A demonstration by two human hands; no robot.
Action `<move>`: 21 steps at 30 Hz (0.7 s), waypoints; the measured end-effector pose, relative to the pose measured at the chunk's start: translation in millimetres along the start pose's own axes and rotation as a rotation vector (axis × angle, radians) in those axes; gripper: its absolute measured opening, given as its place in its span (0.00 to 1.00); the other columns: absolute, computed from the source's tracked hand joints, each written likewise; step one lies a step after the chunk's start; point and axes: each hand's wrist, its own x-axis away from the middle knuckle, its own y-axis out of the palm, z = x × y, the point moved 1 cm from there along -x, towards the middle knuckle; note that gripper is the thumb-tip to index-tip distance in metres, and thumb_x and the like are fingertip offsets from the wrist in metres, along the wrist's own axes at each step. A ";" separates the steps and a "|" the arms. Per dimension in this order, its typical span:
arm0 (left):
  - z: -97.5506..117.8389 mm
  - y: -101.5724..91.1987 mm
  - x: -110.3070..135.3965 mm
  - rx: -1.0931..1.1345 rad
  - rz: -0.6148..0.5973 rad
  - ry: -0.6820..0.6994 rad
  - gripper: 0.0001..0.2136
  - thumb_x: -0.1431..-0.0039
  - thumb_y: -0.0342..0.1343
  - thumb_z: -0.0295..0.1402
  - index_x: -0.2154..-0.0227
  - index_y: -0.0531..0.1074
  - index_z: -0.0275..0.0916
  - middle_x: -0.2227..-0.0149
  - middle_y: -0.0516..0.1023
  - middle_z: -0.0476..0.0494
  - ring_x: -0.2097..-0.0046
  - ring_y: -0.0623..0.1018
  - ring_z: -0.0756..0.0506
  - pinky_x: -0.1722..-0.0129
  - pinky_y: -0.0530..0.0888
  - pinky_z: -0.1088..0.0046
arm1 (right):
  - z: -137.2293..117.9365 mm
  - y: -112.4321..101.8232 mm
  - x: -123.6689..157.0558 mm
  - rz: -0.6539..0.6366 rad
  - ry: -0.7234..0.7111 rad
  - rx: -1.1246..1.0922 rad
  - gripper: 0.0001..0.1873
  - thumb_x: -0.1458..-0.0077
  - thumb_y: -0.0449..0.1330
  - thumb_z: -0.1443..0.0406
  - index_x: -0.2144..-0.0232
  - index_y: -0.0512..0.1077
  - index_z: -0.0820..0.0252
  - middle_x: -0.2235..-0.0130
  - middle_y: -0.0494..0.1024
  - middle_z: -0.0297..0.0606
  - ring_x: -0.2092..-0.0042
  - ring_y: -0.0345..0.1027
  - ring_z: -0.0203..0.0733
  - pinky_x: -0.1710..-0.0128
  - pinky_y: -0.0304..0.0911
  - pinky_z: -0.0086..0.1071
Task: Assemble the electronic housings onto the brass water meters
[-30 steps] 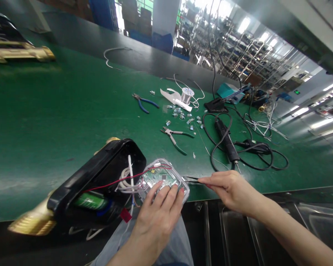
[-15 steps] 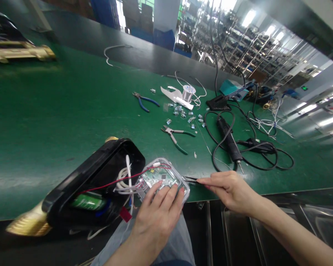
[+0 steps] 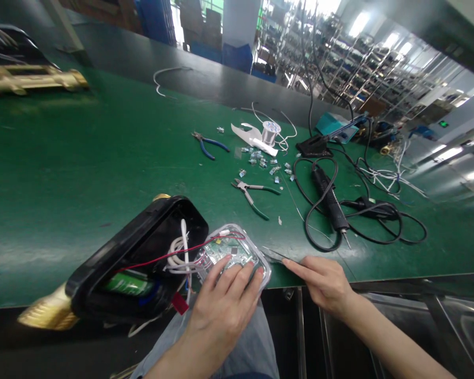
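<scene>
— Clear plastic case [image 3: 260, 268] under the left hand [image 3: 225, 297]: what do we inspect first?

— We inspect the hold. The left fingers lie spread and pressed across the case, with a green circuit board [image 3: 231, 252] visible beneath them. The case sits at the near edge of the green bench mat [image 3: 82, 158], joined by wiring to the open black plastic housing [image 3: 142, 234]. If the case slips, we judge that the red wire [image 3: 174, 252] and white cable [image 3: 184, 237] could pull at their connections.

— And the right hand [image 3: 324, 284]?

— Its thumb and fingers close on slim black tweezers [image 3: 274, 255], whose tips point toward the case rim. A sudden slip could, in our judgement, scratch the board or bend a small component.

— Any bench hazards?

— Yes. A black-handled soldering iron [image 3: 327, 197] lies on the mat beyond the right hand. We cannot tell whether it is hot; if it is, contact could burn skin or cable insulation. Loose metal clips [image 3: 260, 163] lie past green-handled pliers [image 3: 250, 197]; one falling into the open case could bridge contacts.
</scene>
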 end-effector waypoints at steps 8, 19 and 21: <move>0.0 -0.4 0.5 0.011 0.003 0.001 0.12 0.38 0.52 0.33 0.54 0.73 0.39 0.57 0.76 0.45 0.55 0.72 0.47 0.40 0.57 0.61 | -12.3 -30.0 -18.7 -0.202 -0.244 0.315 0.26 0.40 0.44 0.73 0.40 0.56 0.69 0.73 0.68 0.33 0.75 0.60 0.35 0.75 0.58 0.31; -0.4 -1.8 1.8 0.013 -0.008 0.018 0.12 0.39 0.53 0.33 0.54 0.74 0.40 0.57 0.77 0.46 0.56 0.72 0.47 0.40 0.58 0.61 | -9.9 -22.8 -13.2 -0.109 -0.097 0.017 0.22 0.41 0.45 0.73 0.46 0.65 0.66 0.75 0.72 0.33 0.77 0.63 0.33 0.77 0.58 0.28; -0.8 -3.2 0.4 0.022 -0.003 0.023 0.11 0.38 0.52 0.33 0.55 0.74 0.40 0.57 0.77 0.46 0.56 0.71 0.47 0.41 0.58 0.62 | -1.6 -24.2 -20.6 -0.155 0.053 -0.253 0.19 0.39 0.47 0.70 0.49 0.69 0.62 0.72 0.76 0.36 0.73 0.67 0.32 0.73 0.61 0.26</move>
